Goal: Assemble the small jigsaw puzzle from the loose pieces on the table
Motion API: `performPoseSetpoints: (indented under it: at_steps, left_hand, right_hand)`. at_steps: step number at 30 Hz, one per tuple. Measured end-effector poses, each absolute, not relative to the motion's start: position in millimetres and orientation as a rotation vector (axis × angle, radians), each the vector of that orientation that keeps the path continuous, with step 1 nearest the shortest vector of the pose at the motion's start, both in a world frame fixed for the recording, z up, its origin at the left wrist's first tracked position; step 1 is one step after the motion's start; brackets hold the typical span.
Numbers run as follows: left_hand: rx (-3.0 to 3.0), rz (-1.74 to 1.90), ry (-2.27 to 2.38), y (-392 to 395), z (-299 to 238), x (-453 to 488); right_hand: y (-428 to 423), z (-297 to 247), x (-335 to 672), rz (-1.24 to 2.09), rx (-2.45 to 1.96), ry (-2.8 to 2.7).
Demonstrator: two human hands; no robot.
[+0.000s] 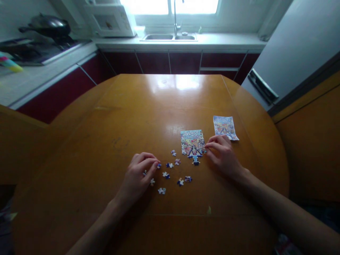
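Note:
A small, partly assembled jigsaw puzzle [192,142] lies on the round wooden table [106,141]. My right hand [222,155] rests at its right edge, fingers curled and fingertips touching the puzzle's lower right corner. My left hand [139,174] lies to the left among several loose puzzle pieces [170,173], its fingers curled with the fingertips pressing on one piece [158,165]. A printed reference picture [224,127] lies just beyond my right hand.
Behind the table runs a kitchen counter with a sink [170,37], a microwave [110,19] and a stove with a black pan [49,26]. A grey fridge [292,53] stands at the right. A wooden panel [313,141] flanks the table's right side.

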State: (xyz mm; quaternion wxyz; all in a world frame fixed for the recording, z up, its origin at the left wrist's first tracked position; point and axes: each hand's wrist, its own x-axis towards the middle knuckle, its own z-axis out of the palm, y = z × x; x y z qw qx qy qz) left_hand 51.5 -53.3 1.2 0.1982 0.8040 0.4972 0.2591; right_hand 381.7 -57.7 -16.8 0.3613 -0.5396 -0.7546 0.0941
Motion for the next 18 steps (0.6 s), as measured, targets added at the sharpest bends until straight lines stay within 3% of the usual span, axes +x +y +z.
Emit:
performPoseSetpoints:
  at_steps: [10, 18]
  left_hand:
    - [2.275, 0.729, 1.395, -51.8, -0.9, 48.5]
    - [2.253, 0.773, 1.445, -50.8, -4.0, 45.0]
  right_hand:
    - [-62.3, -21.0, 378.2, 0.335, -1.376, -2.109]
    - [-56.6, -17.3, 386.8, 0.247, -1.412, -1.731]
